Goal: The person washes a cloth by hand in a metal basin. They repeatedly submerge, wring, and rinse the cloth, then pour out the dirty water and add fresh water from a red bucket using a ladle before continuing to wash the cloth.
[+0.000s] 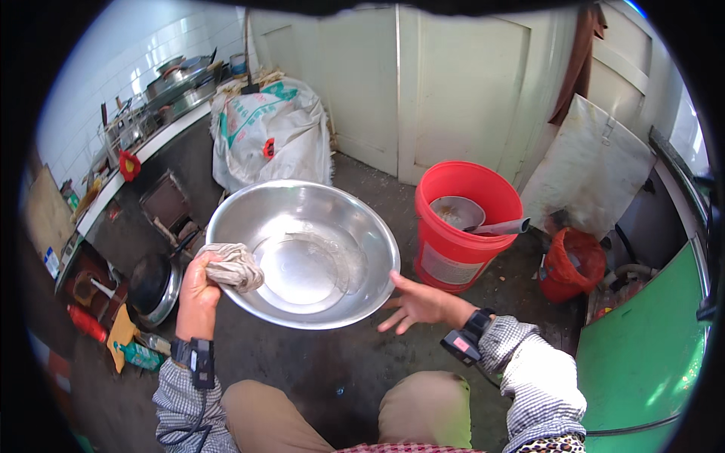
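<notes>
A wide stainless steel basin (306, 289) is in front of me, with a little clear liquid in the bottom. My left hand (203, 283) grips a crumpled grey-beige cloth (237, 267) against the basin's left rim; the hidden fingers may hold the rim too. At the basin's right edge is my right hand (419, 303), its fingers spread and the thumb at the rim; whether it bears any weight cannot be told.
Behind the basin to the right stands a red bucket (453, 255) holding a bowl and a long-handled tool. A smaller red bin (572, 272) is farther right. A white woven sack (272, 130) lies behind. Pans and bottles fill the left side, below a counter (164, 136).
</notes>
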Demonstrator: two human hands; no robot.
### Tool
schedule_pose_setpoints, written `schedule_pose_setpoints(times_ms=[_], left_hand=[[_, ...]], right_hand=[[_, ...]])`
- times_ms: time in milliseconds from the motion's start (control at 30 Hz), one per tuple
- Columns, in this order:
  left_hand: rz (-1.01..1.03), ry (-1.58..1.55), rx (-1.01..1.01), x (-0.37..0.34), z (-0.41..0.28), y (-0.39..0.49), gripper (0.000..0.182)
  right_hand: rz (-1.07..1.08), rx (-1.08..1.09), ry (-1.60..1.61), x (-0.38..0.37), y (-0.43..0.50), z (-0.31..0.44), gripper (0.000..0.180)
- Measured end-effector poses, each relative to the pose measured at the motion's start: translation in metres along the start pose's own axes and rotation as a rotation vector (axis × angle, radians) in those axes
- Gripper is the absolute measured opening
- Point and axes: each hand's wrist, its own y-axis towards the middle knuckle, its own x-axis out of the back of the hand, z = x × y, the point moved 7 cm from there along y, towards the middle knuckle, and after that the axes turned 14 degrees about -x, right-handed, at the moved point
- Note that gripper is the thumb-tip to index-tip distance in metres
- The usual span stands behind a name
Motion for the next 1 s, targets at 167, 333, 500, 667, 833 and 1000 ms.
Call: schedule_pose_setpoints(times_ms=[167,333,500,667,833,1000], left_hand=[[0.074,0.057,-0.080,-0.059,-0.040,-0.006,0.029],[0.456,-0.060,-0.104,-0.181,-0.068,0.001,0.030],[0.645,-0.139,-0.201,-0.300,-0.056,0.016,0.036],[0.529,-0.032,-0.311,-0.405,0.001,0.024,0.027],[0.623,-0.155,-0.243,-0.500,0.063,0.003,0.021],[0.504,-0.353,-0.059,-0.526,0.100,0.005,0.020]], right_hand=[[-0.265,0.250,0.302,-0.007,-0.026,0.034,0.029],[-0.309,0.558,0.479,0.016,-0.121,0.075,0.013],[-0.532,0.796,0.505,0.056,-0.228,0.100,0.006],[-0.727,0.960,0.597,0.111,-0.325,0.099,0.005],[-0.899,0.993,0.672,0.176,-0.391,0.049,0.002],[-1.057,1.093,0.534,0.216,-0.420,-0.033,0.017]])
